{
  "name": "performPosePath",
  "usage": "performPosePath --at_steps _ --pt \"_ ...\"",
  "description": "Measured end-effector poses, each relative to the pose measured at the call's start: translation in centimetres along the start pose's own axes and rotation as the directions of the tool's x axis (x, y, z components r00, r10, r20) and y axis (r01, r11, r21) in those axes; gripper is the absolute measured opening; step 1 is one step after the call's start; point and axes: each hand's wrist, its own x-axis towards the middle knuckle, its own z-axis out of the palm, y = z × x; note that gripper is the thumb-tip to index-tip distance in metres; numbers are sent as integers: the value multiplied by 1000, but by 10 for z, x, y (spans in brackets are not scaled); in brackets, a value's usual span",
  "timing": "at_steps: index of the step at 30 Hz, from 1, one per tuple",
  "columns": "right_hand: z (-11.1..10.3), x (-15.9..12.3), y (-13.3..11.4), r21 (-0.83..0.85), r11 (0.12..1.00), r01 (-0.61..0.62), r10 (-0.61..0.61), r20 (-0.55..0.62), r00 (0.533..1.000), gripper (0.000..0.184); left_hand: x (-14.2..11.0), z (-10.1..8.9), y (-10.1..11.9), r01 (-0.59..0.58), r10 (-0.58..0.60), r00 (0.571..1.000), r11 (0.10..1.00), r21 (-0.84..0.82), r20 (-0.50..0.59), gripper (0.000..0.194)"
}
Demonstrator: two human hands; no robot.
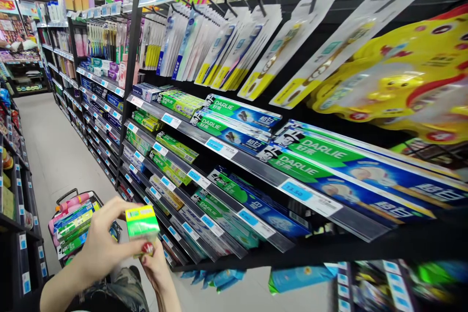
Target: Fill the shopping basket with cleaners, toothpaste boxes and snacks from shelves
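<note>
My left hand (100,241) reaches in from the lower left, with its fingers over the top and its thumb across the near side of a green and yellow toothpaste box (143,223). The box is tilted with one end towards me, and its print is blurred. From below, my right hand (157,259) grips the lower part of the same box, its fingers partly hidden. Behind my left hand stands a shopping basket (119,231) holding several toothpaste boxes (75,226) and a pink package (75,202).
A long shelf rack (252,165) runs along my right, stacked with Darlie toothpaste boxes (237,109). Packaged toothbrushes (234,48) hang above them on hooks. At left, another shelf unit (18,200) borders the aisle floor (54,141). Blue packages (303,278) jut out low down.
</note>
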Motion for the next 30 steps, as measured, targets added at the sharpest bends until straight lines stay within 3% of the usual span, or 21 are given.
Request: performPosePath --at_steps 3,5,12,18,20,22,26,30 --pt "4 -12 -7 -32 994 -102 103 38 994 65 16 -6 -10 227 -234 971 967 -119 -52 30" --pt "10 -21 -14 -59 989 -138 140 32 990 64 26 -8 -17 311 -331 941 927 -208 -71 30" --pt "30 -42 -23 -15 983 -183 182 -23 983 66 35 -1 -43 390 -442 896 834 -391 -49 34" --pt "38 -47 -29 -11 984 -180 180 -22 984 58 32 4 -55 408 -487 873 756 -511 -24 39" --pt "37 -48 -28 56 978 -200 202 -26 979 57 29 7 -56 408 -517 856 672 -618 3 47" --pt "33 -48 -22 187 950 -252 259 -10 966 54 24 13 -55 418 -512 853 553 -721 101 59" --pt "26 -42 -1 441 797 -413 375 176 910 47 11 29 -52 408 -369 887 340 -847 279 65" --pt "30 -37 16 571 709 -414 257 337 906 46 2 42 -48 375 -364 890 245 -894 274 59"
